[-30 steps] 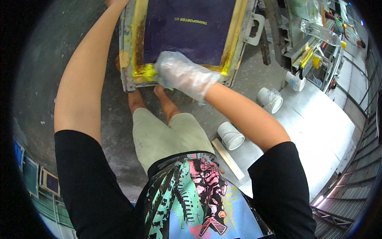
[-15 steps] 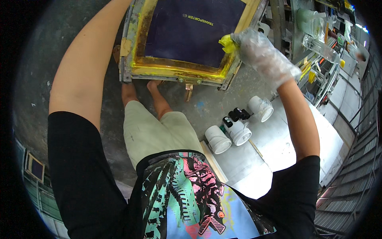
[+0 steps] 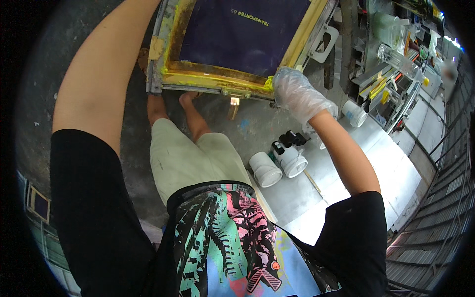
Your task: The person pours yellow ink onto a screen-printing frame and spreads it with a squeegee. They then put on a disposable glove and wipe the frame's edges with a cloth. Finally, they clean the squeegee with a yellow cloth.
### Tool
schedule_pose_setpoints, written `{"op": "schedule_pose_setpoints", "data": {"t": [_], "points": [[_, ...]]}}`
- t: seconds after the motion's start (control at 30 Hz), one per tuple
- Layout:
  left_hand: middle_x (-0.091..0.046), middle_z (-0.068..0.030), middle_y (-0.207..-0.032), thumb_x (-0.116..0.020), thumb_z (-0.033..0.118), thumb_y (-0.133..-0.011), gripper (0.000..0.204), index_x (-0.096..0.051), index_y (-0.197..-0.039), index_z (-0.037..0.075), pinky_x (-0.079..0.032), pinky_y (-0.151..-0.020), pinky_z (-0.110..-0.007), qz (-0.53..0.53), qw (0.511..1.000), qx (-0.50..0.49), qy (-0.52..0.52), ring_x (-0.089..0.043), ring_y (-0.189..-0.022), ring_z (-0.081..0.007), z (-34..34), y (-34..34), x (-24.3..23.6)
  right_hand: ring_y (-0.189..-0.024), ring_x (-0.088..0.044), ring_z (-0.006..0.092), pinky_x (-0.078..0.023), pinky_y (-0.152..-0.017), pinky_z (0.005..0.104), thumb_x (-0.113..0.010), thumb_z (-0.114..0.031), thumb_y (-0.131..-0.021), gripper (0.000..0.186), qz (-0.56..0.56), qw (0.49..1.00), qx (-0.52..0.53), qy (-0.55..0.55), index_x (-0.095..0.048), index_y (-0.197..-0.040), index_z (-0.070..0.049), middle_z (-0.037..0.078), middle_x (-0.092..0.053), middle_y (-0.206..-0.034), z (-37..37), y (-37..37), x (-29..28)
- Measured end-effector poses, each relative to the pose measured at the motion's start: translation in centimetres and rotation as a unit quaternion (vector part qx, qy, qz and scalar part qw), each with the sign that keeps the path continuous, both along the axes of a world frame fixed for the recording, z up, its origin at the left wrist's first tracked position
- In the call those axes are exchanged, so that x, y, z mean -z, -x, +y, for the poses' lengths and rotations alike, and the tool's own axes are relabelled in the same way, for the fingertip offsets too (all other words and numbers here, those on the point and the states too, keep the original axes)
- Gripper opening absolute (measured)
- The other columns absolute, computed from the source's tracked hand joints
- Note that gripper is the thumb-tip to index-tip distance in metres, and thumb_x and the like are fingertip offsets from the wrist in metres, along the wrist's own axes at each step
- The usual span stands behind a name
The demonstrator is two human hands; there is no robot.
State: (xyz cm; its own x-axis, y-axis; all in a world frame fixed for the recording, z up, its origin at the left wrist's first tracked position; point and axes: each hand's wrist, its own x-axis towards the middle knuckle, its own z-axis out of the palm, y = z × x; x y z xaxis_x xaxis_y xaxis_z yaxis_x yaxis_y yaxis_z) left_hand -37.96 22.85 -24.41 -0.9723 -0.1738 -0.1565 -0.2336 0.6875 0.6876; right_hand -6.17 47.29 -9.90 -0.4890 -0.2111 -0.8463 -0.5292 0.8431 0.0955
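In front of me stands a screen-printing frame with a dark purple mesh panel (image 3: 232, 42) and small lettering. Yellow ink smears its border (image 3: 208, 78), heaviest along the near edge. My right hand (image 3: 299, 94), in a clear plastic glove, is at the frame's near right corner, closed on a yellow-stained cloth (image 3: 268, 83). Most of the cloth is hidden by the glove. My left arm stretches up along the frame's left side, and its hand lies beyond the top edge of the picture. A metal clamp bracket (image 3: 234, 106) juts from the frame's near edge.
White lidded buckets (image 3: 265, 169) stand on the floor to the right, with dark bottles (image 3: 292, 138) on one. A white handle (image 3: 325, 44) sits on the frame's right side. A cluttered bench holds a clear jar (image 3: 401, 62) and ink-stained tools (image 3: 378, 89).
My right hand has moved toward me and slightly left with the cloth, down to the frame's near right corner. The frame's white right-side handle now shows fully.
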Motion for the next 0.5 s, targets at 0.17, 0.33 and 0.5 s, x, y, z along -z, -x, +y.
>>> {"op": "schedule_pose_setpoints", "data": {"t": [0.17,0.33,0.5], "points": [[-0.073,-0.0219,-0.113,-0.048,0.065,-0.098,0.063,-0.072,-0.114,0.01,-0.053,-0.094,-0.051,0.02,0.999,0.019,-0.044,-0.068,-0.112,-0.0417,0.8,0.0,0.3,-0.099,-0.071,0.0369,-0.055,-0.091,0.046,-0.071,-0.027,-0.09,0.032,-0.018,0.962,0.244,0.119,-0.075,-0.11,-0.002,0.017,-0.073,-0.108,2.3,3.2,-1.8],[-0.073,-0.0213,-0.114,-0.046,0.065,-0.099,0.063,-0.072,-0.111,0.008,-0.053,-0.093,-0.051,0.03,0.999,0.007,-0.016,-0.068,-0.111,-0.0414,0.6,-0.2,0.8,-0.089,-0.072,0.0309,-0.057,-0.083,0.0431,-0.072,-0.032,-0.094,0.032,-0.017,0.969,0.232,0.086,-0.076,-0.104,-0.002,0.016,-0.075,-0.095,2.3,8.1,-5.5],[-0.073,-0.0227,-0.112,-0.045,0.067,-0.099,0.066,-0.072,-0.11,0.008,-0.052,-0.094,-0.051,0.006,1.0,-0.002,-0.024,-0.067,-0.113,-0.0415,0.3,-0.2,0.0,-0.09,-0.071,0.0333,-0.057,-0.083,0.0435,-0.067,-0.022,-0.095,0.02,-0.032,0.999,0.033,0.008,-0.072,-0.098,-0.003,0.017,-0.072,-0.092,0.3,3.9,-2.9]]}}
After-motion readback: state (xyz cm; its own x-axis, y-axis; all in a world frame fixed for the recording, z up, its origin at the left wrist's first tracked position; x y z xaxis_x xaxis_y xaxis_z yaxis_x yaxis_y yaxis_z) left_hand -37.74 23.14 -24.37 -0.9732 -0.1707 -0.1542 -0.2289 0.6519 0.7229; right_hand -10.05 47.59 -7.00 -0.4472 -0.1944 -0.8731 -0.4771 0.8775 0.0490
